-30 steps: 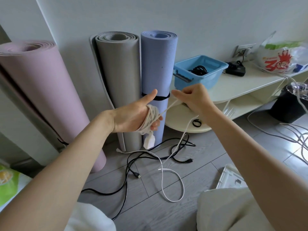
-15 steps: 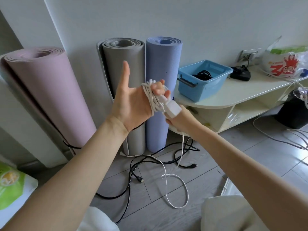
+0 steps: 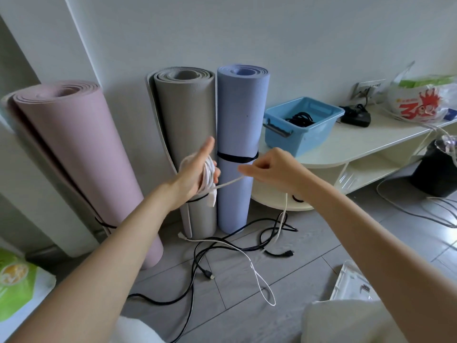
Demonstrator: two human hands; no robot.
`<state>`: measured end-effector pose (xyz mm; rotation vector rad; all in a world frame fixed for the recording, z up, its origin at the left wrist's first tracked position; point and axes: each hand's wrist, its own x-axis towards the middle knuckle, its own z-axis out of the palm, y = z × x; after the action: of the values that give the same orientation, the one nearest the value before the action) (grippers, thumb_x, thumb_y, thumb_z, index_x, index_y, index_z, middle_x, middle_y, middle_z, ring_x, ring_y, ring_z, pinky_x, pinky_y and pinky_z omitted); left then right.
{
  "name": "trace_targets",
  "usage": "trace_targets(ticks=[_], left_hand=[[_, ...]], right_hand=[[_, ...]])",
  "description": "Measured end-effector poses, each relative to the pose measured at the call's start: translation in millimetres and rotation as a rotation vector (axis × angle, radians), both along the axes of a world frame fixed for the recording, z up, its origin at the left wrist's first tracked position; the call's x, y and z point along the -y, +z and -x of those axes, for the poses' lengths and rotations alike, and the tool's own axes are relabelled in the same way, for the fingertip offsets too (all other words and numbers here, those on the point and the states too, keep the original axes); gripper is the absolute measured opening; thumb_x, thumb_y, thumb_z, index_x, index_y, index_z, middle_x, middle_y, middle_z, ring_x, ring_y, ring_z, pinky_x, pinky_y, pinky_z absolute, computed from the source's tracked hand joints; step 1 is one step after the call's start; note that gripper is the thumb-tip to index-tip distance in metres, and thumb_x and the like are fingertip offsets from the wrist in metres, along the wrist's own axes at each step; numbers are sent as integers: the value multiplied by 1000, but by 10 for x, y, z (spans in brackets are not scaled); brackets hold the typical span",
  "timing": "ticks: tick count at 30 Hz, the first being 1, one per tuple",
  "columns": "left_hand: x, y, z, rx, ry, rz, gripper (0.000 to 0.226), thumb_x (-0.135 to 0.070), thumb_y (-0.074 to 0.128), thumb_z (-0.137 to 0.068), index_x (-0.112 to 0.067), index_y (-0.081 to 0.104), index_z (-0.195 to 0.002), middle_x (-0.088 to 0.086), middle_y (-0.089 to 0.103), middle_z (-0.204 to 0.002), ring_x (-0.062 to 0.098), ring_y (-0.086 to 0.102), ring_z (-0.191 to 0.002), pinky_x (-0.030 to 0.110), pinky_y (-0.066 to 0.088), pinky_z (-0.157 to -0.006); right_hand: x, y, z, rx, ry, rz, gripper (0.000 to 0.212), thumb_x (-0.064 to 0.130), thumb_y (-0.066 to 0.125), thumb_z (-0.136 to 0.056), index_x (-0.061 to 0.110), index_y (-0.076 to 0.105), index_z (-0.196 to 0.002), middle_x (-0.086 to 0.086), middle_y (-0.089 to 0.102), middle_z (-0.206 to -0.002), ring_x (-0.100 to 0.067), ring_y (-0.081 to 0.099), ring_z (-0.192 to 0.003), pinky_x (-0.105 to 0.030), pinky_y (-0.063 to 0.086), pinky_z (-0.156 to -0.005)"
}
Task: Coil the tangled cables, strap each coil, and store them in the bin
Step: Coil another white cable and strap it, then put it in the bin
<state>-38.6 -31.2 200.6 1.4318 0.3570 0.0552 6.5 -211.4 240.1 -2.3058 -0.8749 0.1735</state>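
A white cable [image 3: 208,175] is wound in several turns around the fingers of my left hand [image 3: 195,173], thumb pointing up; a white plug hangs below the coil. My right hand [image 3: 269,169] pinches the free strand, which runs taut from the coil to my fingers. From there the strand drops to the floor and ends in a loose loop [image 3: 265,288]. Tangled black cables [image 3: 197,266] lie on the floor below. The blue bin [image 3: 319,129] stands on the cream shelf unit to the right, with a black coil [image 3: 300,118] inside.
Three rolled mats, pink [image 3: 79,157], grey [image 3: 188,115] and blue [image 3: 241,120], lean against the wall behind my hands. The shelf unit [image 3: 371,142] carries a black adapter [image 3: 357,116] and a plastic bag [image 3: 425,100]. A black bucket [image 3: 437,169] and more white cords lie at right.
My right hand has come up from under the coil to the right, drawing the strand taut. My left hand has dropped and turned, and the plug now hangs below it.
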Motion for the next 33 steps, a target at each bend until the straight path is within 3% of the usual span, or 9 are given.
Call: trace_targets(ticks=[4,13,17,20,23,26,28,30,33], left_hand=[[125,-48,117,-130,-415,-265,75,-86,36,-67,-12,43,-75,1,50,-60,14,45,-54,23,39,-60],[434,354,222,20,-911,197,86,-76,11,-78,-2,50,-100,-1,39,-59,17,36,-57,27,46,-76],[461,447,222,152,-919,727,91,-78,35,-72,6,56,-98,5,39,-62,18,45,-59,31,49,-76],[468,456,199,287,-619,903,84,-77,43,-73,1,51,-100,6,47,-67,18,52,-64,32,49,-84],[499,449,176,440,-209,849,61,-72,36,-82,-12,42,-88,2,43,-66,14,46,-60,29,45,-85],[407,447,73,440,45,723,51,-64,37,-87,-16,38,-72,2,40,-65,14,41,-58,27,37,-77],[321,394,-1,349,170,492,52,-64,45,-83,-14,38,-69,4,37,-63,13,40,-52,25,36,-63],[270,335,-10,217,117,237,57,-68,46,-78,-12,40,-70,8,36,-63,14,41,-48,25,35,-52],[270,267,143,-86,-325,-20,72,-77,32,-69,-7,47,-80,8,43,-62,16,44,-55,24,40,-56]], right_hand=[[81,43,-126,-18,-77,-80,50,36,67,-82,9,36,-53,0,19,-51,-9,14,-40,-16,13,-39],[136,-42,-242,58,-353,-380,46,15,56,-87,13,34,-46,-4,26,-45,-14,20,-45,-25,21,-49],[-42,-252,-220,-194,-242,-245,25,15,55,-89,4,54,-67,-11,52,-66,-24,49,-64,-30,43,-66],[-153,-337,-130,-360,-140,-149,16,27,46,-84,18,49,-72,5,47,-69,-18,46,-67,-24,39,-64],[-214,-334,79,-441,-47,-26,45,20,39,-94,16,31,-51,5,32,-43,-13,21,-44,-20,19,-44],[-216,-265,201,-408,52,53,54,30,41,-97,14,31,-46,9,29,-32,-12,19,-35,-18,21,-41],[-173,-135,188,-319,50,73,55,35,44,-96,15,36,-45,9,32,-31,-8,24,-31,-16,26,-40],[-86,21,115,-206,-16,31,53,36,48,-94,17,42,-45,10,35,-29,-3,25,-27,-15,27,-39],[62,137,-78,-131,-185,-149,49,27,51,-92,14,42,-45,11,35,-27,-4,28,-29,-18,27,-43]])
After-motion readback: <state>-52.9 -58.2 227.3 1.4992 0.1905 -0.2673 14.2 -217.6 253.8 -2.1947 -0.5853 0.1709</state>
